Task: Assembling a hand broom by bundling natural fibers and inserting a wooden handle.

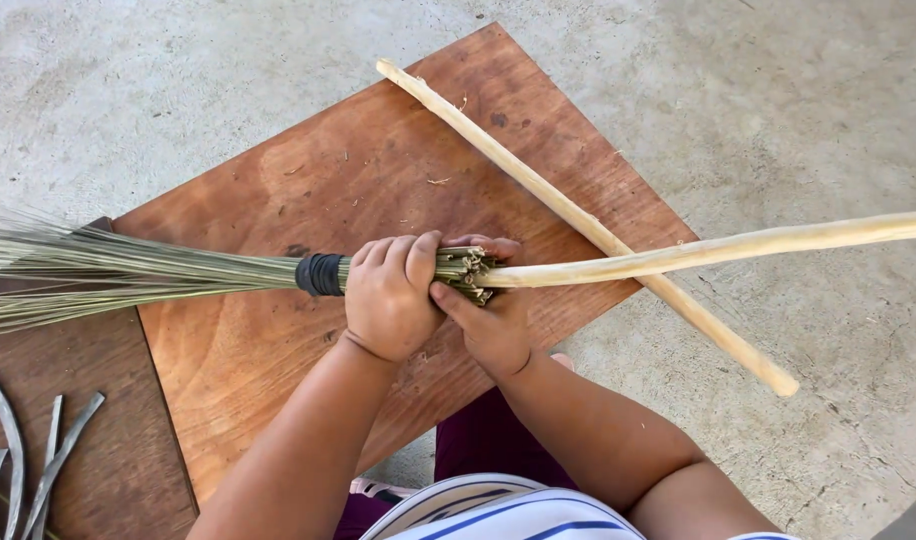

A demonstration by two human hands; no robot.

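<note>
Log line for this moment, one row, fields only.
left hand: grips broom bundle | right hand: at bundle end, on inserted stick | spare stick: on wooden board

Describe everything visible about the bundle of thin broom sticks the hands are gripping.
The bundle of thin, greenish-tan broom sticks lies roughly level across the reddish-brown wooden board, fanning out leftward. A black band binds it. The left hand wraps the butt end; the right hand grips where a pale wooden pole enters it.

One head cam, looking steeply down, close over wooden board (378, 190) (concrete floor (778, 90) around).
</note>
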